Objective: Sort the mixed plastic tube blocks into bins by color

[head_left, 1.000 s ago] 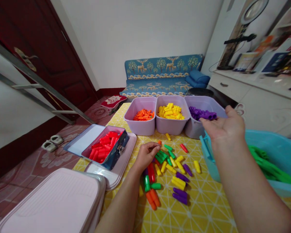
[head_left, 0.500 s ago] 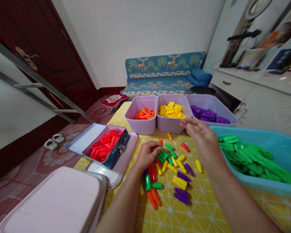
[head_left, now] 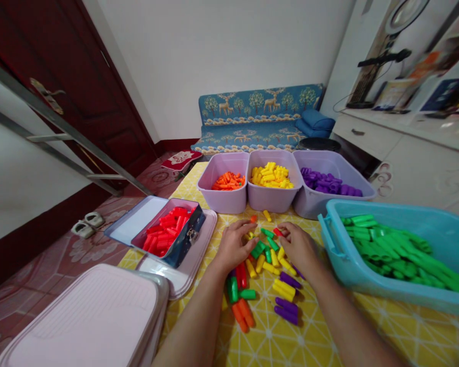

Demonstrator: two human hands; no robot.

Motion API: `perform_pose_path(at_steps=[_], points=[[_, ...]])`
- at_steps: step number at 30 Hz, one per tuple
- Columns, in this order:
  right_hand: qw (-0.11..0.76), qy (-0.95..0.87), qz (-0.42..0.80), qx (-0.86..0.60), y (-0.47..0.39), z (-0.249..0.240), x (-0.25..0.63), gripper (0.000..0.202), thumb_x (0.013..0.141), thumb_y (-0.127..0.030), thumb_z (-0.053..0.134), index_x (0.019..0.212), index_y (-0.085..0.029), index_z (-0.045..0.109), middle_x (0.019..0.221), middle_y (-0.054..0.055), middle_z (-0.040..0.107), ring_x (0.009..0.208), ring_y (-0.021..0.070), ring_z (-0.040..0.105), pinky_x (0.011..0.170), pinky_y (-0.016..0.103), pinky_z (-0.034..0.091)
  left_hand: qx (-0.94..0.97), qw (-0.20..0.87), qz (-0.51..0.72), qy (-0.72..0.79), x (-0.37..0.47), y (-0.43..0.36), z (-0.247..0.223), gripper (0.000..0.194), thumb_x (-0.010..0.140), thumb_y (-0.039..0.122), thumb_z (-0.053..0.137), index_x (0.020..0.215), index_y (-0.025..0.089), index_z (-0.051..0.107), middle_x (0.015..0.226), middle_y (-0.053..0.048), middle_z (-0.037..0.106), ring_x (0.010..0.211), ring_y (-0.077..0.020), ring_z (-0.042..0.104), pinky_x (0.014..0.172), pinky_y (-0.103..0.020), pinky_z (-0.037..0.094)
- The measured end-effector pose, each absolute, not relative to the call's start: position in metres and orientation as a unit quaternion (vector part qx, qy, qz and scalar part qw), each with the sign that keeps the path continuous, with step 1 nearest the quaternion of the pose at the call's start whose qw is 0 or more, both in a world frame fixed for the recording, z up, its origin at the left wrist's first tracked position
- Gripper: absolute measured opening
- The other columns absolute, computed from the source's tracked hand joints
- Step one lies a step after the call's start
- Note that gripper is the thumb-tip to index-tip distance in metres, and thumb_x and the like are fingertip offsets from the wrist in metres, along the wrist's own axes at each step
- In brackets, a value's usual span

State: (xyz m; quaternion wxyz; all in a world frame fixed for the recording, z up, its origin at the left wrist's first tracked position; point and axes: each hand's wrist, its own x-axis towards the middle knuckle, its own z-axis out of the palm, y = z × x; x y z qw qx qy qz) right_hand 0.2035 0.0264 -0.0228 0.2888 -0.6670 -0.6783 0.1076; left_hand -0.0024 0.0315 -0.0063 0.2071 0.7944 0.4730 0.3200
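My right hand [head_left: 298, 247] pinches a red plastic piece [head_left: 277, 232], shaped like a pen cap, between thumb and fingers above the right side of a loose pile. My left hand [head_left: 235, 245] rests at the pile's left edge, thumb and fingers apart. Close to its fingertips lies an orange piece [head_left: 254, 218]. Between and below the hands lie green pieces [head_left: 268, 233], yellow pieces [head_left: 284, 290], purple pieces [head_left: 286, 311], red pieces [head_left: 241, 275] and orange pieces [head_left: 243, 315]. My right hand partly covers some yellow and purple ones.
Lilac bins of orange [head_left: 222, 204], yellow [head_left: 271, 201] and purple [head_left: 311, 204] pieces line the table's back. A blue tub [head_left: 352, 278] of green pieces stands right. An open tin [head_left: 183, 244] of red ones sits left, behind stacked pale lids [head_left: 84, 316].
My right hand has come down and left from near the yellow bin and taken the red piece from the cloth. My left hand has spread its fingers and stayed near the same spot.
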Motion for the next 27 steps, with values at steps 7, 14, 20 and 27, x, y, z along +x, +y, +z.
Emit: perform_pose_path(at_steps=[7, 14, 20, 27], points=[[0.282, -0.702, 0.116, -0.644, 0.025, -0.027, 0.192, 0.03, 0.082, -0.017, 0.049, 0.107, -0.018, 0.065, 0.099, 0.008, 0.066, 0.075, 0.0175, 0.062, 0.071, 0.029, 0.047, 0.832, 0.153, 0.21, 0.49, 0.004, 0.028, -0.002, 0.046, 0.09, 0.055, 0.043, 0.124, 0.031, 0.061, 0.146, -0.01, 0.044, 0.13, -0.031, 0.042, 0.105, -0.053, 0.03], [0.332, -0.685, 0.123, -0.636, 0.022, -0.022, 0.189, 0.029, 0.084, -0.017, 0.047, 0.107, -0.015, 0.064, 0.1, 0.01, 0.065, 0.075, 0.0181, 0.061, 0.071, 0.03, 0.048, 0.815, 0.158, 0.229, 0.508, 0.005, 0.029, -0.004, 0.047, 0.089, 0.054, 0.046, 0.127, 0.028, 0.058, 0.14, -0.01, 0.049, 0.127, -0.0294, 0.044, 0.105, -0.05, 0.032], [0.358, -0.701, 0.111, -0.607, 0.034, -0.016, 0.18, 0.028, 0.084, -0.018, 0.047, 0.106, -0.019, 0.065, 0.103, 0.009, 0.065, 0.08, 0.0192, 0.062, 0.075, 0.03, 0.048, 0.82, 0.152, 0.237, 0.499, 0.008, 0.034, -0.004, 0.048, 0.09, 0.055, 0.044, 0.129, 0.03, 0.057, 0.144, -0.011, 0.045, 0.133, -0.0309, 0.038, 0.107, -0.053, 0.029], [0.412, -0.65, 0.222, -0.599, 0.035, -0.024, 0.171, 0.024, 0.085, -0.024, 0.052, 0.104, -0.023, 0.066, 0.102, 0.007, 0.069, 0.082, 0.0199, 0.064, 0.075, 0.031, 0.049, 0.782, 0.224, 0.33, 0.479, 0.01, 0.039, -0.005, 0.036, 0.089, 0.044, 0.053, 0.116, 0.026, 0.067, 0.128, -0.008, 0.061, 0.12, -0.0257, 0.053, 0.104, -0.043, 0.037]])
